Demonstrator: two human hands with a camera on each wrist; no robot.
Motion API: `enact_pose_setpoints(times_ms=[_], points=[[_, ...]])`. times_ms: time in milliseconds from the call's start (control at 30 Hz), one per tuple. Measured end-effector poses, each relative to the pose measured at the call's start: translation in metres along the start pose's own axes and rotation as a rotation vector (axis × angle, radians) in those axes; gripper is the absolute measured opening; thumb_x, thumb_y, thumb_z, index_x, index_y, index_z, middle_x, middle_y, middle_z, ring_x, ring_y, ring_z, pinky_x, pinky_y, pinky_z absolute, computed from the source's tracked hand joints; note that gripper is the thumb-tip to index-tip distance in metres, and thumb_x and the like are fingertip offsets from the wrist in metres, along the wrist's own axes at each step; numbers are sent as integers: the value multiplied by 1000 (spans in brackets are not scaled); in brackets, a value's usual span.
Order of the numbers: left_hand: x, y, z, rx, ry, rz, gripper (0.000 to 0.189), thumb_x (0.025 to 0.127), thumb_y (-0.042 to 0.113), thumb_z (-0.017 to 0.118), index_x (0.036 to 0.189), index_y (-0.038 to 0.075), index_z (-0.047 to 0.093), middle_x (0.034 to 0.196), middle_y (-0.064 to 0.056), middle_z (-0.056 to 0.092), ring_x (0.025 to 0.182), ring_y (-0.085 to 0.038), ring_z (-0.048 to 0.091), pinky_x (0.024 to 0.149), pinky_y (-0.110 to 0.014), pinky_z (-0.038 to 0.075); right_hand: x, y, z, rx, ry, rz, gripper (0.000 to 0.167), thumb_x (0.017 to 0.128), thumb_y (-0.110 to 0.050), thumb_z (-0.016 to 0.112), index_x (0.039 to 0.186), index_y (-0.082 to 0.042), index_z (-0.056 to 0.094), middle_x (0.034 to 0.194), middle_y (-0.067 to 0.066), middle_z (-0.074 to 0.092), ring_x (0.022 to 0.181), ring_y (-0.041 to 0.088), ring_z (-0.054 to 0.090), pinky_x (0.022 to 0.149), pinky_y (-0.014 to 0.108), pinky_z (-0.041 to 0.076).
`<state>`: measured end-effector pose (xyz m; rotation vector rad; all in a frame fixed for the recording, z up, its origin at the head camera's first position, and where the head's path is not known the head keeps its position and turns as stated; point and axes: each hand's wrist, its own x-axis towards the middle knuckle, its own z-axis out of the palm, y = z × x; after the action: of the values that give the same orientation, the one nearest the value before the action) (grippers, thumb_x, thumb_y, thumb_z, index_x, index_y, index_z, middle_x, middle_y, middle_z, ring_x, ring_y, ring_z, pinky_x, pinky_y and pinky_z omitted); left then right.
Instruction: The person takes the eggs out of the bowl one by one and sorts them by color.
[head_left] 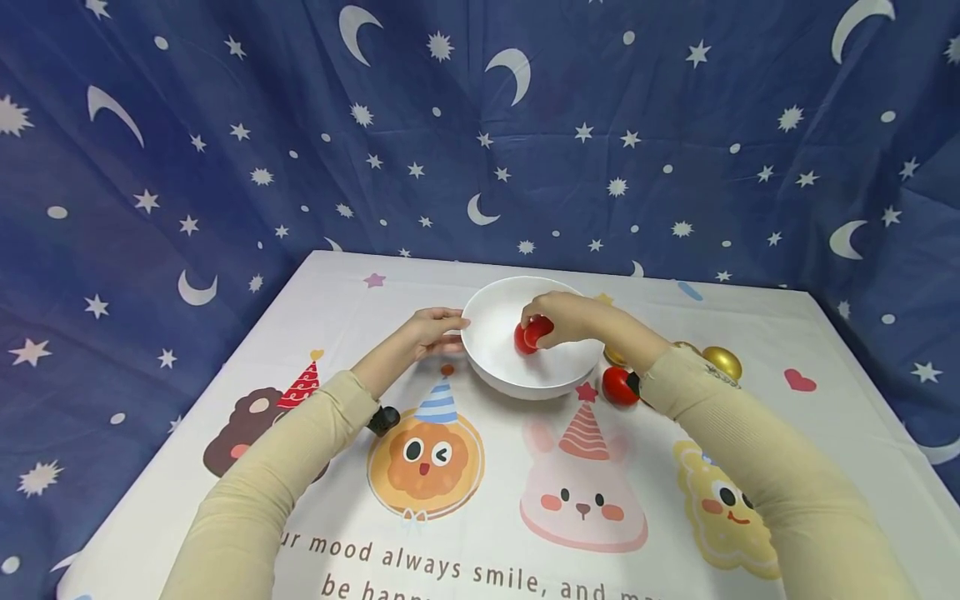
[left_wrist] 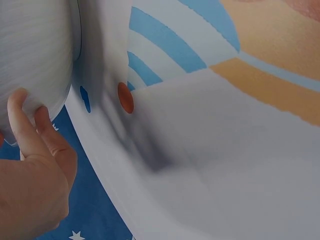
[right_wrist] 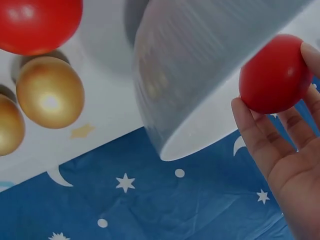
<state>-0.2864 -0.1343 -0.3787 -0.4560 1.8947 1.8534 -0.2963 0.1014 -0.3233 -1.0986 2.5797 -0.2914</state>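
Note:
A white bowl (head_left: 491, 354) stands near the middle of the table. My left hand (head_left: 433, 332) grips its left side, thumb at the rim and fingers spread along the outer wall; in the left wrist view, fingertips touch the bowl's wall (left_wrist: 37, 55). Over the inside of the bowl, my right hand (head_left: 562, 318) holds a smooth red egg (right_wrist: 275, 75) between thumb and fingertips. Just beside it, partly hidden behind the held one in the head view, shows a second red shape (head_left: 522, 340) against the bowl's inside.
Right of the bowl lie another red egg (head_left: 619, 387) and several gold eggs (head_left: 722, 363), some partly hidden by my right forearm. The white tablecloth (head_left: 337, 333) has printed cartoon figures. A blue curtain (head_left: 450, 125) with moons and stars hangs behind the table.

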Motion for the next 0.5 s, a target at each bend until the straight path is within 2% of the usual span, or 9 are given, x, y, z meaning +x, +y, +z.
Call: enact_pose_setpoints(times_ms=[333, 500], points=[[1, -2, -2, 1, -2, 5, 50, 92, 11, 61, 139, 10, 46, 137, -15, 48, 100, -21, 63, 69, -18, 61, -18, 3, 1, 62, 118, 17, 34, 82, -9, 72, 115, -2, 64, 112, 13, 67, 104, 28, 60, 93, 39, 58], [2, -3, -2, -2, -7, 15, 49, 92, 11, 61, 138, 10, 46, 136, -15, 48, 101, -21, 63, 69, -18, 61, -30, 6, 2, 69, 197, 48, 37, 81, -13, 74, 116, -2, 64, 111, 14, 68, 102, 28, 61, 91, 39, 58]])
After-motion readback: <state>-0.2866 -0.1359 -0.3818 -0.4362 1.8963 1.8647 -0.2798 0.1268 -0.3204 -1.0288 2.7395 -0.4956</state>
